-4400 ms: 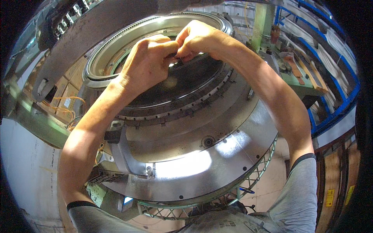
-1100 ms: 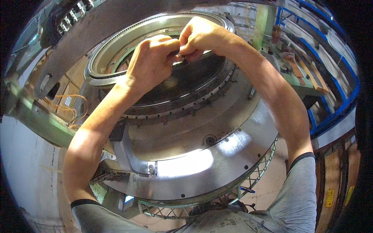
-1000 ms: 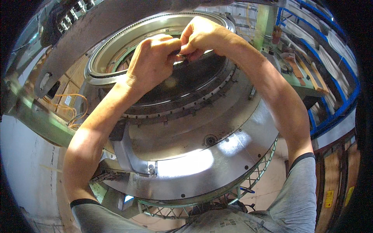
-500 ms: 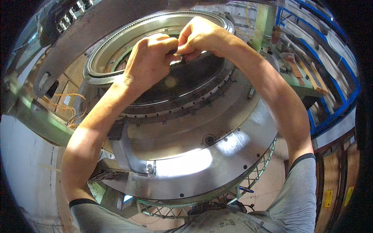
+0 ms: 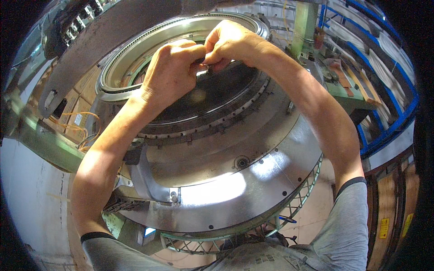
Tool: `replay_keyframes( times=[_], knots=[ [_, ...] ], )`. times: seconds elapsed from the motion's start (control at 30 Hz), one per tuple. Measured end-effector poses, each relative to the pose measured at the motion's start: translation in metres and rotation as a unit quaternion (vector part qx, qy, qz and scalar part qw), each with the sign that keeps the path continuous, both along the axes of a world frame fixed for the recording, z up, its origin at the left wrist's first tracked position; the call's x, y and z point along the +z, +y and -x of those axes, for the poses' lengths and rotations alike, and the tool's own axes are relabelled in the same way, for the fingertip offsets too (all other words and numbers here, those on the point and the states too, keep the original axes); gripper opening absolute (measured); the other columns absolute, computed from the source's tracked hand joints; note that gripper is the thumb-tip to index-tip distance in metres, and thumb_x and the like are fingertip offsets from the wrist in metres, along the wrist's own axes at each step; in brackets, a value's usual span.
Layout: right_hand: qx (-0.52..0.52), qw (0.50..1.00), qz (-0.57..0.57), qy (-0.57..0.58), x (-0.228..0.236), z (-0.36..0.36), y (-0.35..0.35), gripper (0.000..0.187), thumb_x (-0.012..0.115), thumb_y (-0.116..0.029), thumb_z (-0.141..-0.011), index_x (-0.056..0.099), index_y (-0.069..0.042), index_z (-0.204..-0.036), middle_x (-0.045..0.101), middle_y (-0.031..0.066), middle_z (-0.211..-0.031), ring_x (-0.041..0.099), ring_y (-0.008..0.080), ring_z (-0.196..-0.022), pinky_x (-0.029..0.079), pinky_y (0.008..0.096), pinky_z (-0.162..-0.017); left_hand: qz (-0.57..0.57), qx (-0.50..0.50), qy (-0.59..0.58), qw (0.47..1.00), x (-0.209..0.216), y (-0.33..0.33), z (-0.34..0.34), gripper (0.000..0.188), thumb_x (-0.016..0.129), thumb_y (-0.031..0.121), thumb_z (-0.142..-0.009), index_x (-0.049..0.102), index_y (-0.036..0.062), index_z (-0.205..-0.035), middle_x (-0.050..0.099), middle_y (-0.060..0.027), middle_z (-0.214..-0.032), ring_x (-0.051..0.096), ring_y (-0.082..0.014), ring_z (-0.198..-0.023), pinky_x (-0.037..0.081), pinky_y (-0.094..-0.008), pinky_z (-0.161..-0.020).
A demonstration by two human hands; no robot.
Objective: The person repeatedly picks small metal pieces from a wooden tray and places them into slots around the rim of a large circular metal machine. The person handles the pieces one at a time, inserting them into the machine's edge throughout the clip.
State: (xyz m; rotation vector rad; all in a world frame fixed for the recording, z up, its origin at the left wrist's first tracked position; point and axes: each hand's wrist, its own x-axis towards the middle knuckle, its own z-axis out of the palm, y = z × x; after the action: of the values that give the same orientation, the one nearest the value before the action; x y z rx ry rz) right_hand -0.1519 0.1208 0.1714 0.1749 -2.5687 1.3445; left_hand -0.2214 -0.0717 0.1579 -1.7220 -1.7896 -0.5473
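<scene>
Ringed machine (image 5: 203, 156) | left hand (image 5: 172, 67), right hand (image 5: 229, 45): fingers bunched, cannot tell on what | meeting over it, as earlier

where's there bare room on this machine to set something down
Mostly bare: the shiny front ledge, right of the grey bracket, above the green lattice; it may slope. Crowded: around the left hand and right hand, which are close together.

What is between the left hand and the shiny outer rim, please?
The head view shows, from left hand to shiny rim: a dark round surface, a dotted ring and a dull metal band.
</scene>
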Motion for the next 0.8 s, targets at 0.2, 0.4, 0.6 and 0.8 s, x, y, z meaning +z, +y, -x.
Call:
replay_keyframes(
  times=[0.2,0.4,0.6,0.8],
  knots=[
    [0.003,1.0,0.005,-0.013,0.002,-0.0004,-0.0001,0.011,0.081,-0.003,-0.08,0.072,0.002,-0.081,0.07,0.0091,-0.074,0.073,0.0178,-0.067,0.063,0.0289,-0.064,0.003,0.004,0.002,1.0,-0.0003,-0.001,0.0007,0.016,0.068,-0.002,-0.08,0.068,0.0017,-0.096,0.064,-0.0155,-0.085,0.066,-0.0377,-0.084,0.053,-0.045,-0.076],
    [0.015,0.999,0.046,-0.025,0.0013,0.0019,0.0024,0.011,0.081,-0.004,-0.08,0.072,0.002,-0.081,0.07,0.0089,-0.075,0.073,0.0179,-0.067,0.064,0.0294,-0.065,-0.002,0.001,0.001,1.0,-0.001,-0.0034,0.0016,0.012,0.069,-0.002,-0.08,0.067,0.0013,-0.092,0.064,-0.0152,-0.084,0.066,-0.0374,-0.083,0.053,-0.0445,-0.077],
    [0.025,0.999,0.04,-0.009,-0.0023,0.0061,0.0047,0.012,0.082,-0.003,-0.078,0.072,0.002,-0.08,0.069,0.0075,-0.073,0.071,0.0166,-0.066,0.062,0.029,-0.064,-0.003,0.006,-0.001,1.0,-0.0016,-0.0011,0.0023,0.009,0.069,-0.002,-0.08,0.066,0.0013,-0.088,0.063,-0.0152,-0.082,0.066,-0.0369,-0.082,0.052,-0.0443,-0.077],
    [0.026,0.999,0.037,0.0,-0.0036,0.0053,0.0047,0.011,0.082,-0.003,-0.078,0.072,0.002,-0.078,0.069,0.0074,-0.072,0.07,0.0153,-0.064,0.06,0.0275,-0.063,-0.013,-0.012,0.001,1.0,-0.0015,0.0007,0.0006,0.008,0.07,-0.001,-0.082,0.064,0.0018,-0.088,0.06,-0.0159,-0.079,0.064,-0.0368,-0.079,0.05,-0.0436,-0.072]
  ],
)
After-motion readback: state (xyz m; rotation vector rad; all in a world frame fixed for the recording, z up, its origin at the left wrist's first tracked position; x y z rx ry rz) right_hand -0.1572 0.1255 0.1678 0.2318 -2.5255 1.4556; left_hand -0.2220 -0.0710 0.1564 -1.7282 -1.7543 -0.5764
